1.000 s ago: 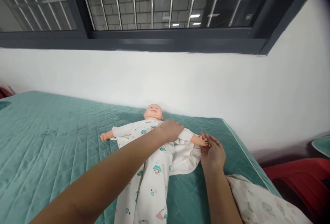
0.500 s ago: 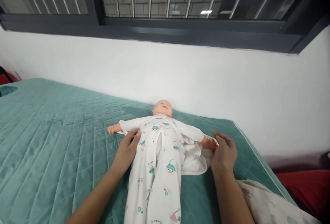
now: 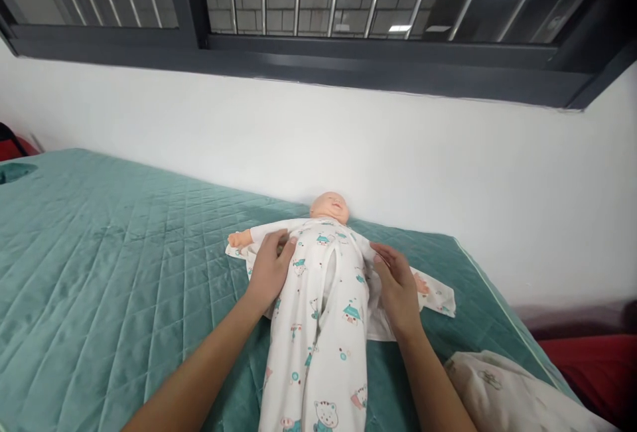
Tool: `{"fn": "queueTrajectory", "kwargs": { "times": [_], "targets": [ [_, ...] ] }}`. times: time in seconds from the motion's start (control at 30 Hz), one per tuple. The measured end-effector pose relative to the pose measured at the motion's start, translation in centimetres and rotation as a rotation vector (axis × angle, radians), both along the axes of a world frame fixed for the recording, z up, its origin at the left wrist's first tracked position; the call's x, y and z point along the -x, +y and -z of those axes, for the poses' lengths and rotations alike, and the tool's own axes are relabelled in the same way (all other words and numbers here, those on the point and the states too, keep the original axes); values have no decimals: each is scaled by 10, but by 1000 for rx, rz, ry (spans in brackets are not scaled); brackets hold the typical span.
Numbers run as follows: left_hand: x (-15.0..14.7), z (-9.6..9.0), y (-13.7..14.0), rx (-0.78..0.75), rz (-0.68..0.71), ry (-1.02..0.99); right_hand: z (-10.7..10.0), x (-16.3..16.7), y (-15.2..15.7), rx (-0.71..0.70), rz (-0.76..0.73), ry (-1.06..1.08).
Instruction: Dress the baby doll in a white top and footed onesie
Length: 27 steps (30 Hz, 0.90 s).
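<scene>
A baby doll (image 3: 329,207) lies on its back on the bed, head toward the wall and arms spread. White baby clothes (image 3: 323,326) printed with small animals and houses cover its body, with a slit down the front. My left hand (image 3: 273,265) rests against the side of the chest, thumb apart from the fingers. At the opposite side, my right hand (image 3: 398,286) curls its fingers around the doll's sleeved arm, partly hiding it. Beyond that hand, a printed sleeve (image 3: 438,296) lies spread under the doll's hand (image 3: 421,284).
A green quilted cover (image 3: 124,273) spreads over the bed, which meets a white wall (image 3: 223,127). Pale patterned cloth (image 3: 507,392) lies at the lower right, near something red (image 3: 597,372). Above is a dark-framed window (image 3: 378,64) with metal bars.
My right hand has left the doll's hand and moved inward to its upper arm. The printed sleeve now lies spread outward. My left hand stays at the doll's side, slightly higher.
</scene>
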<state>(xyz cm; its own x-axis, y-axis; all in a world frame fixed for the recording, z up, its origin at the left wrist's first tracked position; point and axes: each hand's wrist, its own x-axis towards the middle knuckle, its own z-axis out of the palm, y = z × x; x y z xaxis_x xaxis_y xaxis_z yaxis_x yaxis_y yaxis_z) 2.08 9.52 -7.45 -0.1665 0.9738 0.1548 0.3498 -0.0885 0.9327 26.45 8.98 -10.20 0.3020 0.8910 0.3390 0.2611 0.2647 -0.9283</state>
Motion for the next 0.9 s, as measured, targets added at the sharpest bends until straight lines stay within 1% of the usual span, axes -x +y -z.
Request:
{"fn": "queueTrajectory", "kwargs": {
  "times": [0.03,0.1,0.17,0.23,0.3,0.37,0.47,0.63,0.7,0.77,0.9],
  "targets": [
    [-2,-4,6,-50,11,32,0,0,0,11,-31,-3],
    [-7,-13,19,-98,112,100,0,3,-1,28,-132,-10],
    [-14,-22,29,-95,246,173,-3,7,-3,54,-253,-16],
    [-18,-27,34,-101,331,223,-6,12,-6,89,-327,-30],
    [-17,-25,35,-104,356,219,-8,16,-9,134,-338,-59],
    [-13,-20,34,-78,366,177,-10,18,-11,180,-328,-99],
    [-6,-12,31,-49,389,111,-10,19,-12,204,-328,-141],
    [-5,-11,25,-135,425,52,-10,17,-12,226,-382,-127],
    [-8,-11,23,-214,411,82,-12,18,-12,244,-400,-114],
    [-11,-9,20,-342,364,173,-15,20,-14,247,-398,-110],
    [-15,-1,17,-728,228,494,-22,28,-18,201,-362,-148]
  ]
}}
